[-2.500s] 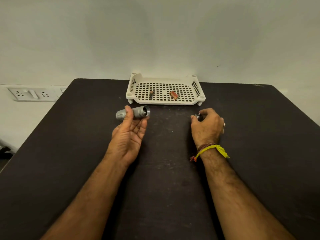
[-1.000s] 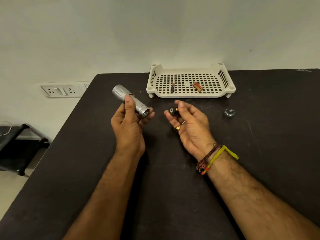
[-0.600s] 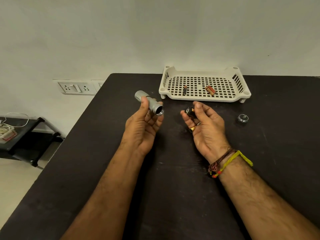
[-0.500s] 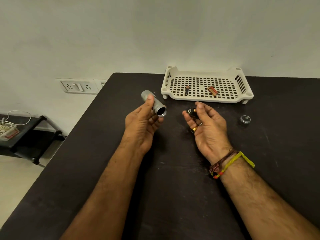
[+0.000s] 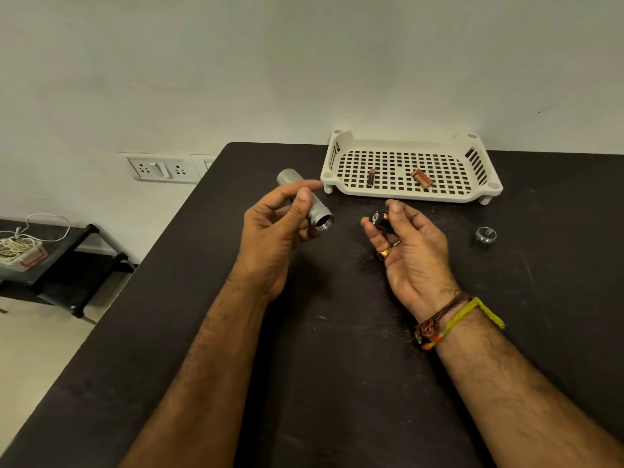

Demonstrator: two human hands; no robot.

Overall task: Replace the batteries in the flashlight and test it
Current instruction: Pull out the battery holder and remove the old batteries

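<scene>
My left hand (image 5: 273, 238) grips a silver flashlight body (image 5: 315, 214) above the black table, its open end tilted toward me and to the right. My right hand (image 5: 408, 244), palm up, holds a small black battery holder (image 5: 380, 220) between thumb and fingertips. The flashlight's silver end cap (image 5: 485, 235) lies on the table to the right of that hand. A white slotted tray (image 5: 337, 157) at the table's back holds one dark battery (image 5: 371, 177) and a pair of copper-coloured batteries (image 5: 422, 179).
The black table (image 5: 337, 349) ends at a left edge running diagonally. Beyond it stand a low black stand with a box of cords (image 5: 20, 249) and a wall socket panel (image 5: 158, 168). A wall rises right behind the tray.
My right hand left the end cap on the table and turned palm up with the black battery holder. My left hand raised the flashlight body and tilted its open end toward me.
</scene>
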